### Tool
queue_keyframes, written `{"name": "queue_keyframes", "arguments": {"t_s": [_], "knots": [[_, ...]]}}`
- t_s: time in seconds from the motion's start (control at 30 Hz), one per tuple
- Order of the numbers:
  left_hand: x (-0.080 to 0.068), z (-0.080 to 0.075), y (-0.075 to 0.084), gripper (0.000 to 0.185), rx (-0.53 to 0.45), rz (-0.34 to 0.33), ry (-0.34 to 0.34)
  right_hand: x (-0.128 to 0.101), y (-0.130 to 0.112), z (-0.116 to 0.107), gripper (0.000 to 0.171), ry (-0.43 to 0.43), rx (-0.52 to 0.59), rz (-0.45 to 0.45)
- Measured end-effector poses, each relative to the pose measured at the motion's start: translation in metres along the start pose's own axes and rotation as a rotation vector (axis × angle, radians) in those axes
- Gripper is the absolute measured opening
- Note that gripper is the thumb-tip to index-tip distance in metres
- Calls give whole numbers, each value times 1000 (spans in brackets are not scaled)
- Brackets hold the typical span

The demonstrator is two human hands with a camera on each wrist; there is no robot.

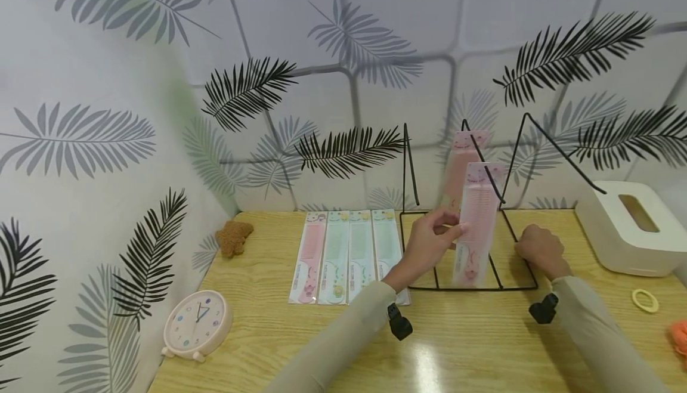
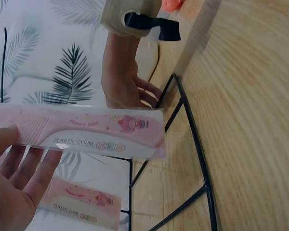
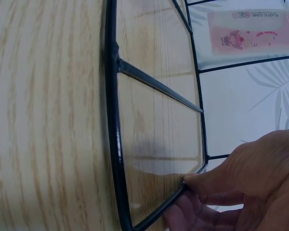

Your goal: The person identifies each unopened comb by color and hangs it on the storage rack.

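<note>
We see the left hand (image 1: 429, 241) pinching a packaged pink comb (image 1: 476, 226) upright at the middle prong (image 1: 495, 185) of the wire rack (image 1: 517, 289); whether hooked there, we cannot tell. At its four o'clock, the right hand (image 1: 539, 251) is clamped on the rack's side rail (image 3: 156, 211). A second pink comb (image 1: 460, 172) hangs just behind, at eleven. On the bench (image 1: 257, 333), four packaged combs (image 1: 337, 253) lie at the rack's nine o'clock, a tissue box (image 1: 622, 243) at three.

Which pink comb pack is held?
The front pack, pinched by the left hand; the rear pack is behind it, the leftmost flat pack lies on the table.
</note>
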State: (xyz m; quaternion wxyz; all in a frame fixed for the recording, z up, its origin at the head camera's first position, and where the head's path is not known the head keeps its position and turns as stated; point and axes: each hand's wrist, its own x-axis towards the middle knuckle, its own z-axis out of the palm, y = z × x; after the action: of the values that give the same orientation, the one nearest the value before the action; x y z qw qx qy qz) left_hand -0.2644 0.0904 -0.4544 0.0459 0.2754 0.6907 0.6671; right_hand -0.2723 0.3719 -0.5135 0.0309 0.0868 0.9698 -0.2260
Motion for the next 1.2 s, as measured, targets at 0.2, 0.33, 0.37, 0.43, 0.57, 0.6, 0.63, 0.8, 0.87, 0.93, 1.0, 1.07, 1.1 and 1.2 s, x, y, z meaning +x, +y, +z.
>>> {"name": "queue_keyframes", "arguments": {"t_s": [0.2, 0.33, 0.37, 0.43, 0.57, 0.6, 0.63, 0.8, 0.87, 0.93, 1.0, 1.07, 1.1, 1.2], "knots": [[20, 1, -9, 20, 56, 28, 75, 0, 0, 1, 31, -7, 2, 4], [32, 0, -11, 21, 113, 39, 116, -3, -3, -2, 32, -7, -1, -2], [35, 0, -11, 21, 123, 38, 126, -4, -4, -3, 32, -6, -1, -5], [41, 0, -11, 20, 139, 33, 148, -5, -5, -4, 32, -1, 1, -10], [48, -1, -12, 19, 154, 24, 182, -6, -6, -5, 32, -7, 5, -10], [49, -1, -13, 19, 154, 26, 186, -6, -6, -4, 32, -9, 6, -9], [49, -1, -14, 19, 151, 26, 191, -5, -6, -4, 32, -12, 8, -9], [43, 0, -18, 24, 134, 22, 223, -5, -5, -1, 34, -14, 13, -11], [37, 1, -21, 28, 122, 11, 252, -5, -5, 0, 35, -11, 12, -14], [30, 0, -22, 31, 118, -13, 280, -5, -4, 1, 37, -9, 10, -15], [24, -1, -22, 31, 126, -36, 304, -5, -4, 1, 37, -6, 9, -16], [17, -4, -22, 30, 143, -61, 299, -5, -4, 2, 37, -6, 10, -14], [14, -6, -22, 28, 158, -79, 289, -5, -4, 2, 37, -6, 10, -13], [6, -14, -21, 26, 186, -105, 231, -5, -6, 1, 36, -3, 11, -17]]}}
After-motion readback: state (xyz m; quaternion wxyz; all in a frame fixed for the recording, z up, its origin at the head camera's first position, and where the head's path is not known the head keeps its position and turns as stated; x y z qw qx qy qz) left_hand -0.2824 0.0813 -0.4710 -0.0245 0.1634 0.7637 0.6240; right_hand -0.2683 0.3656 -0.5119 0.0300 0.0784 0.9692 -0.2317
